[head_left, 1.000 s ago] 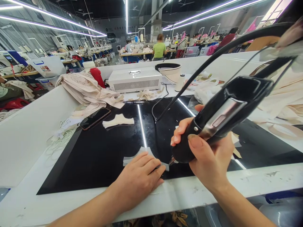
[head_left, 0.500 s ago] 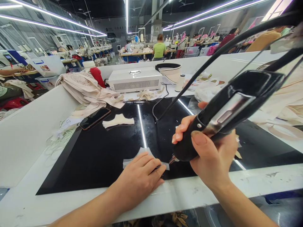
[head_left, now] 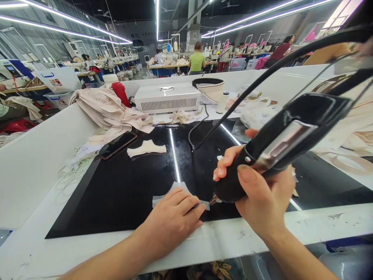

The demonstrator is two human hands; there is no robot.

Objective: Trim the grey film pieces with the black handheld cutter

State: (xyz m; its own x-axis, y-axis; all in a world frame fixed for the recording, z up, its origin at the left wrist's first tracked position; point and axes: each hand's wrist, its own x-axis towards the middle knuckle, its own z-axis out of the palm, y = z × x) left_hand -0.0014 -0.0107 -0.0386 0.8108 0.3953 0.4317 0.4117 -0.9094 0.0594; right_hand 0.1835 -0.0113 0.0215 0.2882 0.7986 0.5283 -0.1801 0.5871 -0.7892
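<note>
My left hand (head_left: 171, 221) lies flat with its fingers over a translucent, curved-edged piece (head_left: 159, 200), pressing it onto the black board (head_left: 116, 194) near the front edge. My right hand (head_left: 259, 194) is wrapped round a black corded cutting tool (head_left: 279, 144) with a metal plate on its side. The tool's small metal tip points down and left, close to the right end of the translucent piece; contact there is too small to tell. A cream fabric piece (head_left: 147, 148) of similar shape lies farther back on the board.
A phone (head_left: 118, 145) lies at the board's left edge, beside piled beige fabric (head_left: 101, 107). Behind stand a white vented box (head_left: 167, 102), a round container (head_left: 210, 91) and a small bottle (head_left: 223, 102). The tool's black cable (head_left: 233, 112) crosses the board. More fabric lies right.
My right hand and the tool have moved slightly down and right. My left hand stays on the translucent piece. The whole view has shifted a little.
</note>
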